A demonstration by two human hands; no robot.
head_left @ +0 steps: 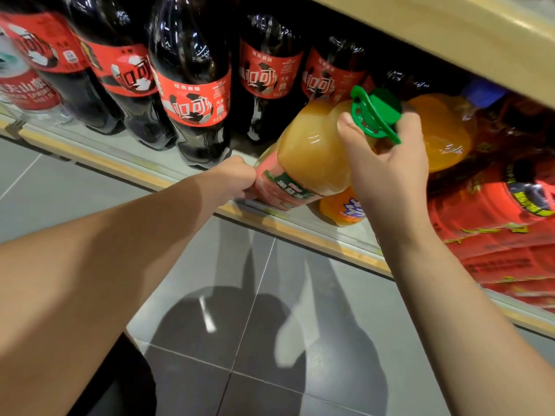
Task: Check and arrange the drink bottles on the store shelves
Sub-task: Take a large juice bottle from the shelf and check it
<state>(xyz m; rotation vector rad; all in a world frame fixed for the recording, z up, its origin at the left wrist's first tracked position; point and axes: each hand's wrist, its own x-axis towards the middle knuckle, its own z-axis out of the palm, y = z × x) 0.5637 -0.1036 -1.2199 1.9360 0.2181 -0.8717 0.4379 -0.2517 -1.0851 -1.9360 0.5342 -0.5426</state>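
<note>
A large orange juice bottle [312,157] with a green cap and carry handle [377,114] leans tilted at the front of the lower shelf [126,166]. My right hand [387,166] grips its neck just under the cap. My left hand [237,178] is closed against the bottle's lower labelled part, at the shelf edge. Behind it stands a second orange soda bottle [441,130] and a smaller orange one [342,210], partly hidden.
Several dark cola bottles [192,85] with red labels fill the shelf to the left. A water bottle [24,85] is at the far left. Red wrapped packs [495,223] sit at the right. A wooden shelf board [450,34] hangs overhead. Grey floor tiles [210,295] lie below.
</note>
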